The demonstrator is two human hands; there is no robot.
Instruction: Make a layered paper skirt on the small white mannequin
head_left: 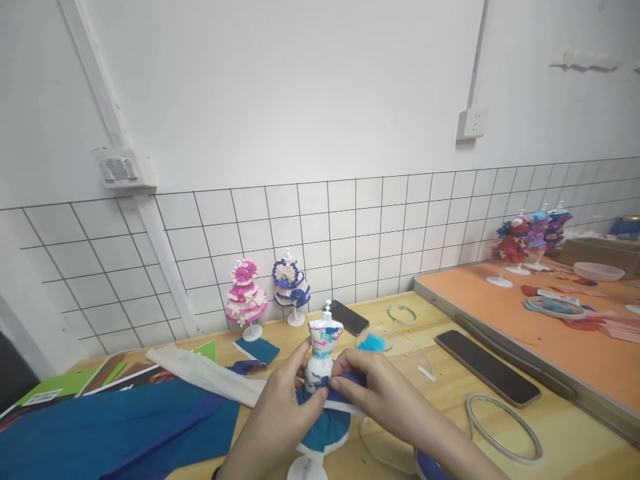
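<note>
A small white mannequin [324,347] with a teal and blue fabric skirt stands on a round base near the table's front edge. My left hand [285,400] pinches the fabric at its waist from the left. My right hand [373,387] grips a dark blue strip of cloth [345,393] against the waist from the right. Both hands are closed on the figure's skirt band.
Blue cloth [115,427] and a white strip [200,373] lie at the left. Two dressed mannequins, pink [245,293] and blue [291,283], stand by the tiled wall. Two phones [487,367], [349,317], clear rings [503,417] and an orange table [540,333] lie right.
</note>
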